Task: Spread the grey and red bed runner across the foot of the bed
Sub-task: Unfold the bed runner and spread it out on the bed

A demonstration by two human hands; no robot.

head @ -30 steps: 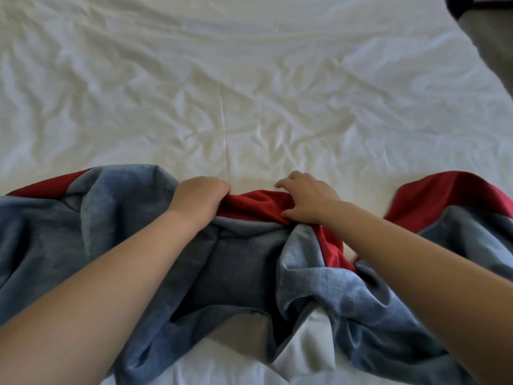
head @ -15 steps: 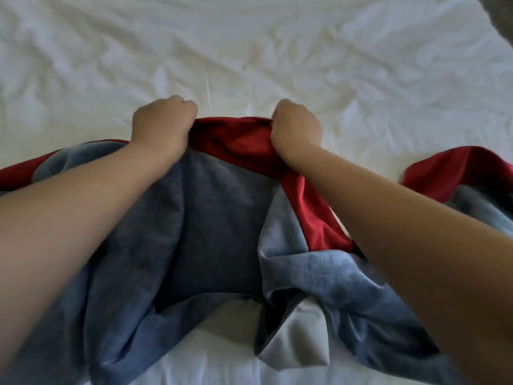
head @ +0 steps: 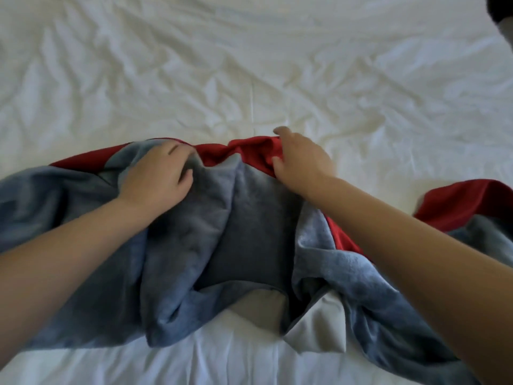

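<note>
Near the foot of the bed point(head: 249, 65), both hands pulled back; left hand point(head: 155, 176) grips the runner point(head: 249, 232); right hand point(head: 304, 162) fingers unclear; still bunched.

Bare forearms point(head: 69, 259) lead to left hand point(head: 155, 177) and right hand point(head: 304, 162).

I see a white sheet point(head: 249, 65) filling most of my view, rumpled all over, with one straight crease point(head: 251, 107) running down its middle. In the top right corner a dark shape point(head: 501, 8) shows past the sheet's edge; I cannot tell what it is. Just below it sits a grey patch point(head: 510, 34).
</note>
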